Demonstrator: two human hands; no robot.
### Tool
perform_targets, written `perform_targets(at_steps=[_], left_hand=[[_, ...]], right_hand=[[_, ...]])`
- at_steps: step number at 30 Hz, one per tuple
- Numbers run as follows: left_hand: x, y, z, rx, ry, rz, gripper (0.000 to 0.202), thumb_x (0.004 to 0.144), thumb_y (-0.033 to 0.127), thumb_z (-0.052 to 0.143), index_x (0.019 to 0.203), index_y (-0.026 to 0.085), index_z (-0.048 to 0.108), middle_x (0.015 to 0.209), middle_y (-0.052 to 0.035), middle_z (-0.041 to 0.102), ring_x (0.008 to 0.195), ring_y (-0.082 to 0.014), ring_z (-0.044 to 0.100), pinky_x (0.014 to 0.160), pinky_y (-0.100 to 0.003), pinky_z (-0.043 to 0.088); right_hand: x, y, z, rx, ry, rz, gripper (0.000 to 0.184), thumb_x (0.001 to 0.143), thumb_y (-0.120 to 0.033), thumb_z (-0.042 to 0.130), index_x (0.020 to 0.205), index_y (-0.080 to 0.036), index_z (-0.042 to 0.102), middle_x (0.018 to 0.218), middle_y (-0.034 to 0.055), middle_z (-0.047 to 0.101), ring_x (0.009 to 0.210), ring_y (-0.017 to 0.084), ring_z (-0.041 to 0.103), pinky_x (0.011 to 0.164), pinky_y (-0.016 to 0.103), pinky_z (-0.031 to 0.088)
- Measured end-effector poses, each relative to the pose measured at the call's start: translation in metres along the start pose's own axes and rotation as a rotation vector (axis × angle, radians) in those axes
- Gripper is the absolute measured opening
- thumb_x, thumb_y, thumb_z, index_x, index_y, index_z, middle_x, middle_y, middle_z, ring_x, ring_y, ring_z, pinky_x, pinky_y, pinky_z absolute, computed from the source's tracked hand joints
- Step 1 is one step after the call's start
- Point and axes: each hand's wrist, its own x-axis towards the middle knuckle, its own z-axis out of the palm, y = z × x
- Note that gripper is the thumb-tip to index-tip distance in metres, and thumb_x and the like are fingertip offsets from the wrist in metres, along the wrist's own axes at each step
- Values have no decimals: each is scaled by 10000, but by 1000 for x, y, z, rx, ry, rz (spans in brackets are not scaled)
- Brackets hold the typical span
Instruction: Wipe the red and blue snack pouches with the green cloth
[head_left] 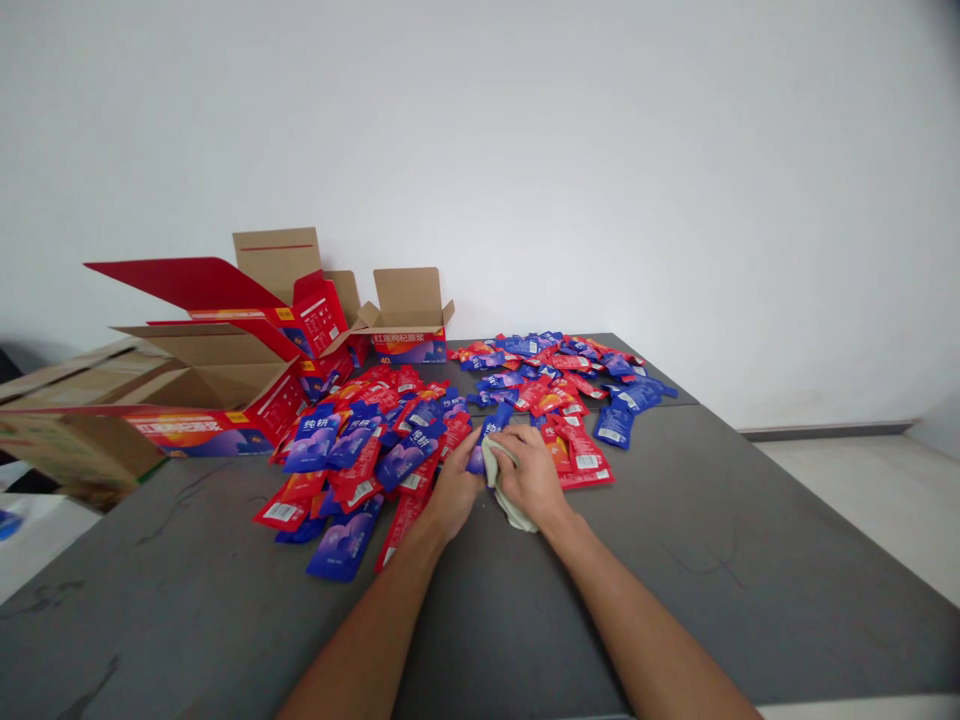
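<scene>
Both my hands meet near the middle of a dark grey table [712, 540]. My right hand [531, 475] is closed over a pale crumpled cloth [508, 505], which sticks out under the palm. My left hand [455, 488] rests against a blue pouch [487, 432] with its fingers curled around the pouch's lower edge. Many red and blue foil pouches lie scattered around them: a heap to the left [360, 450] and a flatter spread behind [555, 375].
Open cardboard boxes with red and blue printing stand at the back left [225, 385], a smaller open one [409, 335] behind the pouches. A white wall rises behind the table. The table's right edge drops to a light floor [862, 490].
</scene>
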Motion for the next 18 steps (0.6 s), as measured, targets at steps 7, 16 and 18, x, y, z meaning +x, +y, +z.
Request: perform_targets(at_steps=[7, 16, 18], left_hand=[[2, 3, 1, -246, 45, -54, 930, 606, 106, 645, 1489, 214, 370, 1170, -67, 661, 941, -155, 631, 814, -251, 485], [6, 1, 3, -221, 115, 85, 764, 667, 78, 623, 1396, 255, 478, 1413, -45, 553, 1216, -179, 562, 1044, -307, 429], [7, -1, -1, -147, 160, 138, 759, 676, 63, 621, 1394, 257, 475, 1467, -47, 507, 1284, -193, 520, 1068, -321, 416]], right_hand=[[-3, -10, 5, 53, -67, -43, 269, 925, -214, 515, 1073, -268, 732, 1051, 69, 662, 1014, 232, 571, 918, 381, 482], [2, -13, -3, 163, 116, 219, 223, 891, -268, 540, 1055, -214, 681, 1090, 77, 687, 1044, 230, 626, 965, 365, 478], [3, -12, -3, 219, 93, 317, 223, 875, -293, 552, 1056, -212, 656, 1039, 61, 714, 986, 226, 655, 915, 353, 500]])
